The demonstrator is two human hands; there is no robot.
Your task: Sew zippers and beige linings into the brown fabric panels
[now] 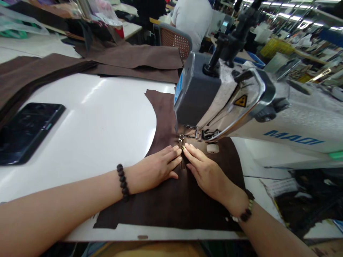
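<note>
Left hand [155, 167] and right hand [206, 171] lie flat and unclenched on the brown fabric piece [171, 200], fingertips meeting just below the presser foot [182, 138]. Needle is hidden by the sewing machine [214, 96]. Fabric's near edge sits at the table [102, 121] edge; bare table lies left of the left hand.

- left hand [157, 167] is flat, palm down, fingers straight and close together, pointing up and to the right
- right hand [206, 169] is flat too, palm down, fingers stretched out pointing up-left
- fingertips of both hands nearly meet in the middle, just a thin gap between them
- both forearms are bare and come in from the bottom corners, angling toward each other
- each wrist has a dark bead bracelet on it
</note>
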